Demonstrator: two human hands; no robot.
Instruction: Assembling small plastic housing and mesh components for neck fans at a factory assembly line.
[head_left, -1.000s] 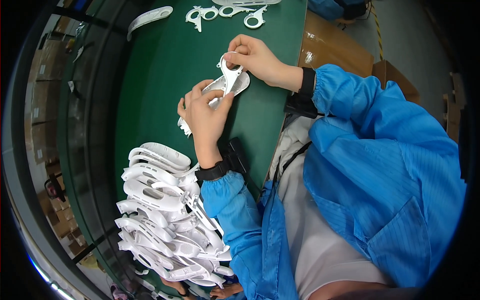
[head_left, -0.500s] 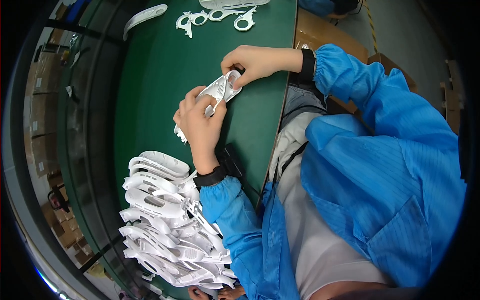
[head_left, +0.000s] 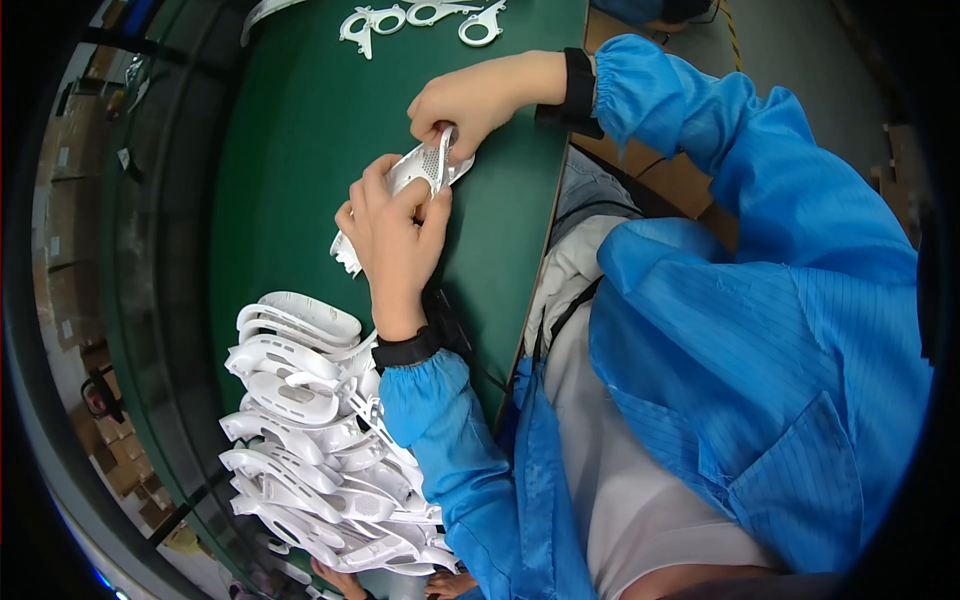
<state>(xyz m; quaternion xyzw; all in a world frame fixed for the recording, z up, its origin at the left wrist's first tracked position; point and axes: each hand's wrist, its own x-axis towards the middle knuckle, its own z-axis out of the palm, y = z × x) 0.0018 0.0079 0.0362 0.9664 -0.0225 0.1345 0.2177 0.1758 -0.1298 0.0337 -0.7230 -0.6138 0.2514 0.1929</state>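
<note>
A long white plastic housing with a perforated patch is held above the green table. My left hand is closed round its middle, covering much of it, and its jagged lower end shows beside the fingers. At the other end, my right hand is closed, with the thumb and bent fingers gripping a thin white raised edge. Whether that edge is a separate piece or part of the housing I cannot tell. The right fingertips are partly hidden.
A large stack of white plastic shells lies beside my left forearm. Several white ring-shaped parts lie at the table's far end. The green table ends at an edge near my body. Another person's hands show at the bottom.
My right hand has moved left and inward over the housing's end, its fingers now gripping the raised edge. The left hand keeps its hold. The whole view has shifted slightly.
</note>
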